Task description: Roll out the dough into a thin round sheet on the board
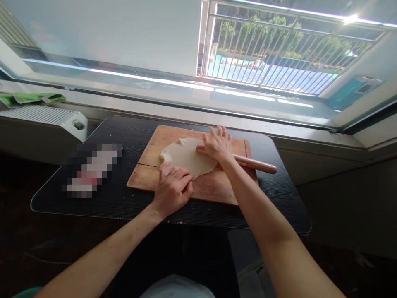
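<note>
A flat sheet of pale dough [186, 156] lies on a wooden cutting board [149, 176] on a black table [279, 190]. My right hand [218, 145] lies flat, fingers stretched out, on top of a wooden rolling pin [257, 164] that rests across the dough's right side. My left hand [172, 188] pinches the near edge of the dough with its fingers curled together, close to the board's front edge.
A blurred-out object [91, 169] sits on the table's left part. A white radiator [46, 116] with a green cloth [31, 98] above it stands at the left. A wide window and sill [217, 111] run behind the table.
</note>
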{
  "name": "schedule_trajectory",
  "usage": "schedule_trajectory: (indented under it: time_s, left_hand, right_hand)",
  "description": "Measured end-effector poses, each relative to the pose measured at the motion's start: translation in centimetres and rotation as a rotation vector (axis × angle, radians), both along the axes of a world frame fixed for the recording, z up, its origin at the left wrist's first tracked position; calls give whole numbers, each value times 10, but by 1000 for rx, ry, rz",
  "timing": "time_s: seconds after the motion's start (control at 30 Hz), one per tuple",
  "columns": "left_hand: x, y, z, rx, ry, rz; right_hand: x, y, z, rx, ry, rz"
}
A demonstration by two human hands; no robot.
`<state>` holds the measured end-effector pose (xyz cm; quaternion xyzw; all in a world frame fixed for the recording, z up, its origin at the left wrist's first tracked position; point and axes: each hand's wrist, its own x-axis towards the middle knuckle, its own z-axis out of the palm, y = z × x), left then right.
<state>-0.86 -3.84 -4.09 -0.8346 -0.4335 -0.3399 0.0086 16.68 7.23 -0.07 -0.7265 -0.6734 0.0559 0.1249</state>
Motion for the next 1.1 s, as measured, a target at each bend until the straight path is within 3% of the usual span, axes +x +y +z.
schedule_trajectory:
  time_s: [0.1, 0.27, 0.43, 0.5, 0.63, 0.83, 1.0, 1.1]
  left_hand:
    - [0, 0, 0, -1, -1, 7]
    - [0, 0, 0, -6, 5, 2]
    - [-3, 1, -2, 27, 17, -10]
    - [-3, 2, -4, 38, 14, -12]
    - [-4, 2, -4, 33, 6, -28]
    - [-1, 0, 0, -8, -7, -2]
    - [0, 1, -1, -14, -26, -6]
    - [0, 1, -3, -9, -29, -14]
  right_hand:
    - [0, 2, 3, -65, 25, -25]
    - [-9, -38, -3, 44, -64, 180]
    - [-2, 4, 3, -108, 37, -22]
    - [1, 8, 5, -146, 48, -16]
    - [-6, -15, 2, -63, -8, 125]
    - [-4, 3, 4, -71, 43, -13]
    - [-9, -27, -7, 64, -8, 122]
    - [-8, -19, -7, 87, -17, 105]
